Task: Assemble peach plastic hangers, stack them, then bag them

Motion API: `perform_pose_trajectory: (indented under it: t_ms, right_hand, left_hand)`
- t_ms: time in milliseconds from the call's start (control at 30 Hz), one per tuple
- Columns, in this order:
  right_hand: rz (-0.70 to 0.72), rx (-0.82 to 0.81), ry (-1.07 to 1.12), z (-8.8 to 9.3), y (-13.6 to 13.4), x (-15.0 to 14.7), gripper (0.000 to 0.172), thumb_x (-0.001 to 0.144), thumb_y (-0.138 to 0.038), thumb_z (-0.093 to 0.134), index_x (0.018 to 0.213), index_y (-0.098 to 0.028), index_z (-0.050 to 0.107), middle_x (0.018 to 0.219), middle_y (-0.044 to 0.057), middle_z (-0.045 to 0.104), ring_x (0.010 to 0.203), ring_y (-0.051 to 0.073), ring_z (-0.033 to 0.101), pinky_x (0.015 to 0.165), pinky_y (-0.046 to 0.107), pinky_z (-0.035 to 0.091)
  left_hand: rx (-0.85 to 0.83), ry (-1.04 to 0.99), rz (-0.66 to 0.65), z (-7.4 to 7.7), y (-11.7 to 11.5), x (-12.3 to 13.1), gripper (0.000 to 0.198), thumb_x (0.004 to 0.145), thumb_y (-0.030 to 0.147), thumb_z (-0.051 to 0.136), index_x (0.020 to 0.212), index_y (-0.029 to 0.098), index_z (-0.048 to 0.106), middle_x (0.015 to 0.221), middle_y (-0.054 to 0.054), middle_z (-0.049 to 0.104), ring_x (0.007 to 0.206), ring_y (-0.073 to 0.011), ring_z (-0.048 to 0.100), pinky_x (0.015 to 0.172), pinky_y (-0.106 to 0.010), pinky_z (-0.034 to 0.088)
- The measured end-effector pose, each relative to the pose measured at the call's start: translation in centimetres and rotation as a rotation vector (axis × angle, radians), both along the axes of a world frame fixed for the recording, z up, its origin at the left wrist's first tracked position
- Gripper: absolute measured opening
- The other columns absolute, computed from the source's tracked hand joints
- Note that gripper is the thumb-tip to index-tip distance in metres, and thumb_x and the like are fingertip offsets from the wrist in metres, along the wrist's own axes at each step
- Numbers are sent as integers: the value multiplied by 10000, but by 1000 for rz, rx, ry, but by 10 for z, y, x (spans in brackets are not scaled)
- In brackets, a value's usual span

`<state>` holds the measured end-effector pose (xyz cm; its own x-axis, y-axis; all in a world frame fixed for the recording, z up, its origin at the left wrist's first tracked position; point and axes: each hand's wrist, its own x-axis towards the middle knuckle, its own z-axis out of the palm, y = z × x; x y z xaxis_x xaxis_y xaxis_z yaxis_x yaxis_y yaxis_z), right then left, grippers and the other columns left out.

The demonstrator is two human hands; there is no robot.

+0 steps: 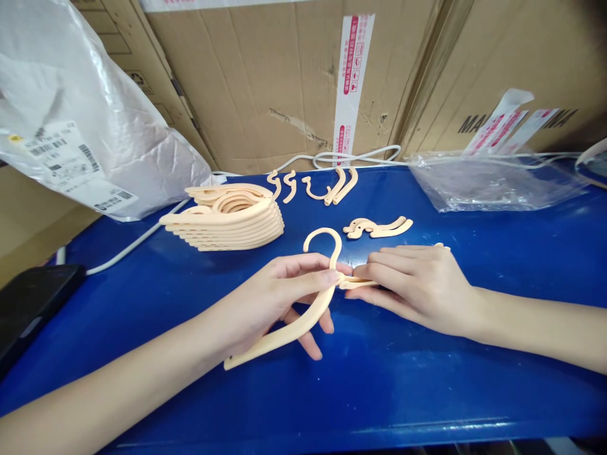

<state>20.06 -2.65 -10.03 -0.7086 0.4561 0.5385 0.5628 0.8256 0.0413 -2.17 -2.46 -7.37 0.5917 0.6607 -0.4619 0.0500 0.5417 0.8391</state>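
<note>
My left hand is closed round a peach plastic hanger, gripping its left arm just under the hook. My right hand pinches the hanger's other arm beside the hook, fingers pressed together over it. Both hands meet above the blue table. A stack of several folded peach hangers lies behind my left hand. Loose peach hanger parts lie just beyond my right hand.
More loose hook pieces lie near the table's back edge. A white plastic bag with labels sits at the left, a clear plastic bag at the right. Cardboard boxes stand behind. White cable and a black device lie at the left.
</note>
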Motion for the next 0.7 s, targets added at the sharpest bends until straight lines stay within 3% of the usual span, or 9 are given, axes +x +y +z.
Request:
perform_pose_trajectory:
  t_ms: [700]
  right_hand:
    - [27,127,-68,0,-5,1,382,995,-340,465,681,-177,611,532,-42,522,446,86,463,459,251,350]
  left_hand:
    - [136,64,-6,-2,-3,4,200,875,276,651,965,110,717,610,-39,660,568,-127,636,479,-199,572]
